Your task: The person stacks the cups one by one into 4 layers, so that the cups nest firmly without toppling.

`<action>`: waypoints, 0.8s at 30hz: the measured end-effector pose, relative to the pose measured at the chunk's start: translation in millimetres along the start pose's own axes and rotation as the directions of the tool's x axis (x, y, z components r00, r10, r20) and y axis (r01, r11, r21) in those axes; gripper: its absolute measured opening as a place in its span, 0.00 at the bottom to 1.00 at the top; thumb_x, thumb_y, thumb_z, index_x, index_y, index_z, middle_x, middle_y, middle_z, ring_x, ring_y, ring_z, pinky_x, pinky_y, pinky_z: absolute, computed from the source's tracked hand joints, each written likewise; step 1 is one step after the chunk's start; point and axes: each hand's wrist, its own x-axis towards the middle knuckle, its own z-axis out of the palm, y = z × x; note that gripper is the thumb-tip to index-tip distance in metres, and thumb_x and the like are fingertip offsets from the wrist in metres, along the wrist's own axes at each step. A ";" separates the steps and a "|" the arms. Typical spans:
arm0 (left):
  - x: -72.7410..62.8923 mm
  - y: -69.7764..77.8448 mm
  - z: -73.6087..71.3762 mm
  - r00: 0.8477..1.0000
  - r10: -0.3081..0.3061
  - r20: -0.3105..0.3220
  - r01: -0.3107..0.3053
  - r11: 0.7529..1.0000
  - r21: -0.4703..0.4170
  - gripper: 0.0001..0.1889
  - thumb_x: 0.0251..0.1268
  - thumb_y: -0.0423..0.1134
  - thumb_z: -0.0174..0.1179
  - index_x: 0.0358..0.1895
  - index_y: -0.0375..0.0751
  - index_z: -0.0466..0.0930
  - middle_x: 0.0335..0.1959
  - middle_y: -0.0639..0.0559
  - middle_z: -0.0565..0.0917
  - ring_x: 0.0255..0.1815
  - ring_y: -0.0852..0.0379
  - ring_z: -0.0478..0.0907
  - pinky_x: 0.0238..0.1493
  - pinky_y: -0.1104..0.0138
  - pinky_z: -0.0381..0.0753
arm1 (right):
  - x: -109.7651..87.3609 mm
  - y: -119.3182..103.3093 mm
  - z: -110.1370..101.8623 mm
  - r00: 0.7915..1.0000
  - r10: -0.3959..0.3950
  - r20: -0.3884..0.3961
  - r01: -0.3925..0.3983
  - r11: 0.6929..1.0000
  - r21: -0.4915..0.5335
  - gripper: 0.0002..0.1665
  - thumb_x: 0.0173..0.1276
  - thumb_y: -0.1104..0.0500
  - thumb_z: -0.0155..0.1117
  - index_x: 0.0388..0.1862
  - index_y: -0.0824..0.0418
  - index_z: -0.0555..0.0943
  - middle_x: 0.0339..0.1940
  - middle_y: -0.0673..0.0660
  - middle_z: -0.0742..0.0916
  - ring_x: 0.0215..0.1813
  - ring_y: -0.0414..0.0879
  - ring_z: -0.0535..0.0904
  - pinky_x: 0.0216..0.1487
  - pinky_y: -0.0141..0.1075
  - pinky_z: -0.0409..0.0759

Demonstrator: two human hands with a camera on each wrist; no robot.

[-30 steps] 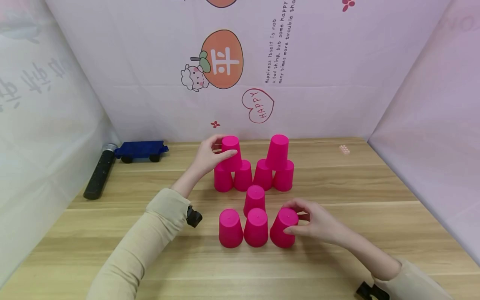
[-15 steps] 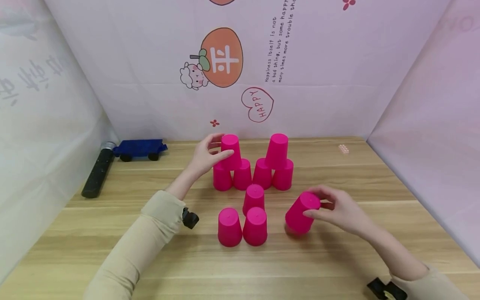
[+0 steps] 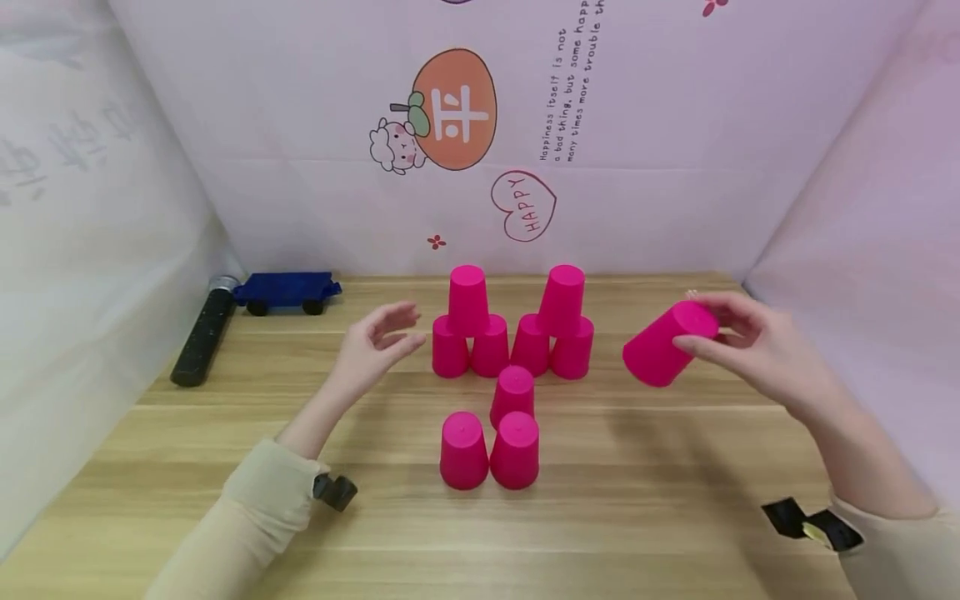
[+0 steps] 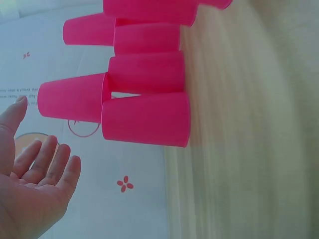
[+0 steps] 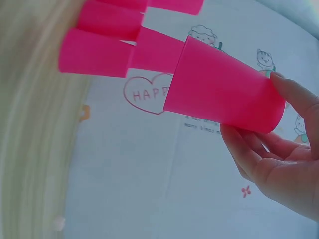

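My right hand [image 3: 757, 350] grips a pink cup [image 3: 660, 346] near its closed end. The cup is tilted and held in the air, right of the other cups. My left hand [image 3: 375, 346] is apart from the cups, its fingers relaxed and holding nothing. Beside it one upside-down cup [image 3: 468, 300] stands across two lower cups. A second upper cup [image 3: 562, 300] bridges another pair just to the right. Closer to me stand a single cup [image 3: 513, 396] and two front cups, the left one [image 3: 463, 450] and the right one [image 3: 515, 450].
At the back left of the wooden table [image 3: 360, 533] are a blue toy wagon [image 3: 288, 289] and a black-handled tool [image 3: 204, 337]. Printed white cloth [image 3: 300, 167] walls the table at the back and both sides.
The right hand has lifted the rightmost front cup and carried it up and to the right. The left hand has let go of the upper left cup and drawn back to the left.
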 end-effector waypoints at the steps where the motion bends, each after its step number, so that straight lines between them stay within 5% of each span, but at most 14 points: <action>1: -5.5 0.4 0.9 1.000 -0.004 0.015 0.004 1.000 0.006 0.27 0.59 0.36 0.64 0.62 0.36 0.70 0.59 0.38 0.77 0.61 0.43 0.73 0.60 0.60 0.76 | 4.0 -2.6 -2.5 1.000 0.008 -0.015 -0.008 1.000 -0.009 0.24 0.60 0.64 0.67 0.56 0.60 0.74 0.44 0.36 0.81 0.43 0.23 0.79 0.38 0.20 0.80; 5: -25.5 3.3 6.3 0.998 -0.016 0.066 0.016 1.000 0.009 0.26 0.60 0.38 0.64 0.61 0.36 0.70 0.59 0.40 0.77 0.62 0.44 0.73 0.61 0.55 0.74 | 24.0 -18.8 -7.8 0.997 0.034 -0.062 -0.037 0.998 -0.049 0.26 0.61 0.60 0.68 0.57 0.62 0.73 0.38 0.34 0.81 0.41 0.24 0.79 0.38 0.19 0.79; 12: -54.8 7.0 18.3 0.986 -0.039 0.160 0.036 0.999 0.018 0.26 0.59 0.39 0.64 0.61 0.41 0.71 0.60 0.42 0.76 0.63 0.44 0.72 0.63 0.52 0.72 | 64.0 -49.7 -5.6 0.999 0.041 -0.033 -0.043 0.997 -0.071 0.31 0.60 0.52 0.68 0.60 0.62 0.72 0.37 0.35 0.82 0.41 0.25 0.79 0.35 0.21 0.78; 24: -75.2 6.0 34.2 0.954 -0.060 0.294 0.038 0.996 0.077 0.32 0.53 0.42 0.69 0.62 0.42 0.69 0.60 0.43 0.76 0.62 0.42 0.72 0.63 0.53 0.73 | 121.2 -90.1 20.9 0.997 -0.012 0.078 0.021 0.993 -0.117 0.33 0.59 0.46 0.68 0.60 0.59 0.73 0.48 0.53 0.81 0.45 0.38 0.79 0.44 0.32 0.73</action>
